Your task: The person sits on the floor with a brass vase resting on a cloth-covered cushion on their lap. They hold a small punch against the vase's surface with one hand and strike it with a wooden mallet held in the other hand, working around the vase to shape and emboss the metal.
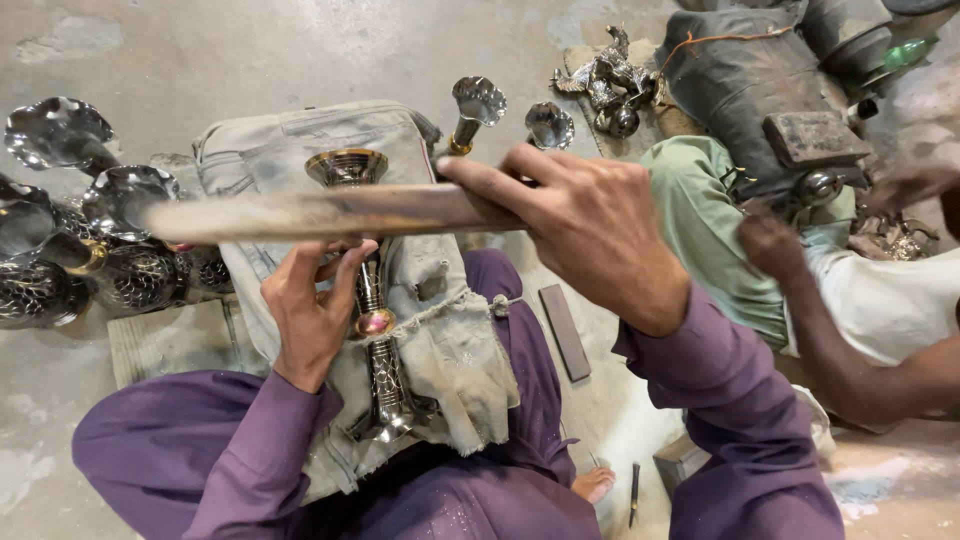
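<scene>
A tall engraved metal vase with a flared gold-rimmed mouth lies on a worn pale denim cloth across my lap. My left hand grips the vase's slim neck just above a rounded knob. My right hand holds one end of a long flat wooden stick, blurred with motion, crosswise over the vase's upper part. Both sleeves are purple.
Several shiny engraved metal vases lie heaped at the left on the concrete floor. Two small flared metal pieces stand behind the cloth. A dark flat bar lies by my knee. Another person in green works at the right.
</scene>
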